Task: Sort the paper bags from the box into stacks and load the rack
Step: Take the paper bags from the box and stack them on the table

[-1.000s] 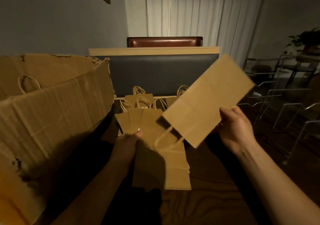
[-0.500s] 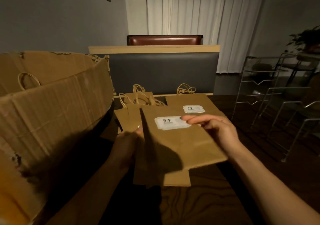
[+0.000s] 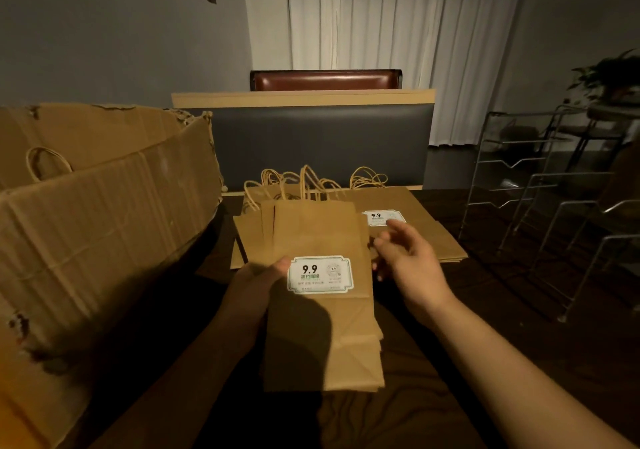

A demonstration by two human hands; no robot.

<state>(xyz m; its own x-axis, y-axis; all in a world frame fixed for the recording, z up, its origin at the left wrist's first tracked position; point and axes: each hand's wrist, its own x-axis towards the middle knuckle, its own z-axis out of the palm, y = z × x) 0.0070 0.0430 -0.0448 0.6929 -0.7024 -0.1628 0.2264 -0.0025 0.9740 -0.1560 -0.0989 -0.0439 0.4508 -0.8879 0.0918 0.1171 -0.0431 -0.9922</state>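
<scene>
Both hands work: my left hand (image 3: 258, 284) pinches the bag stack (image 3: 322, 310), my right hand (image 3: 407, 263) hangs loose. Loose bags could slide off the bench (image 3: 433, 414).

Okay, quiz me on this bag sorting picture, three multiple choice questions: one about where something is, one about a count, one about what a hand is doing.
1. Where does the wire rack stand?
A. right of the bags
B. inside the box
C. behind the chair

2. How many white labels show on the bags?
A. none
B. two
C. five

3. What is the right hand doing?
A. gripping a handle
B. hovering open beside the bags
C. resting in the box

Answers:
1 A, it stands at the right edge of the table.
2 B, one on the bag the left hand holds, one on the far stack.
3 B, its fingers hold nothing.
</scene>
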